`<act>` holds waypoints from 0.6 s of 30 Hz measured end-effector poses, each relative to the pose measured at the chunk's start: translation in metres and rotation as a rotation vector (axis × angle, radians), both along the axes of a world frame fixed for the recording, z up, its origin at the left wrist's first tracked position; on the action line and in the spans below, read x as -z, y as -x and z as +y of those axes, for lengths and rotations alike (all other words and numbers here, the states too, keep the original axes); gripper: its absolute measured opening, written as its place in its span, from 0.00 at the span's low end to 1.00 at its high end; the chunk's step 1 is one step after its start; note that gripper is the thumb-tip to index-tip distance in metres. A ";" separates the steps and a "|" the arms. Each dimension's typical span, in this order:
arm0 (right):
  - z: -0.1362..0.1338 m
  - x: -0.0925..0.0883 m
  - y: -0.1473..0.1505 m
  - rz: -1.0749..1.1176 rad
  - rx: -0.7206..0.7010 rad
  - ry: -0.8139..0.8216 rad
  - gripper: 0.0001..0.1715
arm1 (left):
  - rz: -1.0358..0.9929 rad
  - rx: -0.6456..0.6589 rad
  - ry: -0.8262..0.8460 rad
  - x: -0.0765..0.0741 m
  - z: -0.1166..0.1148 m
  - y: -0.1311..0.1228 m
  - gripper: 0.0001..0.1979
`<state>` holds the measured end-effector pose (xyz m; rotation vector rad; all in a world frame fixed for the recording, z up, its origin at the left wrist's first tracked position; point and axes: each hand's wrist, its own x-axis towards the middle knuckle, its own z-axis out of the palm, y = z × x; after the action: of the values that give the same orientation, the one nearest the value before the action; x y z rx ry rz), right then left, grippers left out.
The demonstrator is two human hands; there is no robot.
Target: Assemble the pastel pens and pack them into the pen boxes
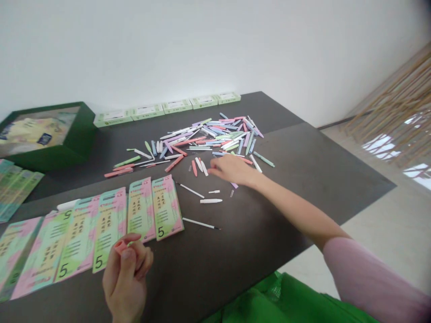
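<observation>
My left hand is closed around a small pink pen part, held up over the near edge of the printed cards. Stretched out over the table, my right hand is near some loose white pen parts and a red one; its fingertips are partly hidden. Behind it spreads a pile of pastel pen pieces. Between my hands lie a white pen barrel, a small white piece and two thin refills.
A dark green box with packets inside stands at the back left. Several light green boxes line the wall. More green cards lie at the left edge. The dark table ends in a corner on the right.
</observation>
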<state>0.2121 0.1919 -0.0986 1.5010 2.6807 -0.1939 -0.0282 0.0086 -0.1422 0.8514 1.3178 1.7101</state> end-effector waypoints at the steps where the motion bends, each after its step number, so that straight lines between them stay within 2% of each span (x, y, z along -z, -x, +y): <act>1: 0.018 -0.002 -0.002 -0.017 0.023 -0.003 0.21 | 0.005 -0.008 -0.001 0.001 0.000 0.001 0.12; 4: 0.061 -0.003 -0.003 -0.075 0.054 0.014 0.17 | 0.015 -0.033 -0.014 0.000 -0.001 0.003 0.11; 7: 0.082 0.002 0.004 -0.132 0.040 0.052 0.16 | -0.007 -0.042 0.004 -0.003 -0.001 0.004 0.11; 13: 0.091 0.010 0.011 -0.233 0.023 0.095 0.18 | -0.031 -0.060 0.026 -0.006 -0.004 0.006 0.10; 18: 0.096 0.009 0.008 -0.241 -0.022 0.098 0.15 | -0.042 -0.063 0.038 -0.005 -0.007 0.007 0.09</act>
<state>0.2037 0.2879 -0.1074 1.3698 2.4605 -0.1310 -0.0353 0.0015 -0.1369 0.7562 1.3571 1.7366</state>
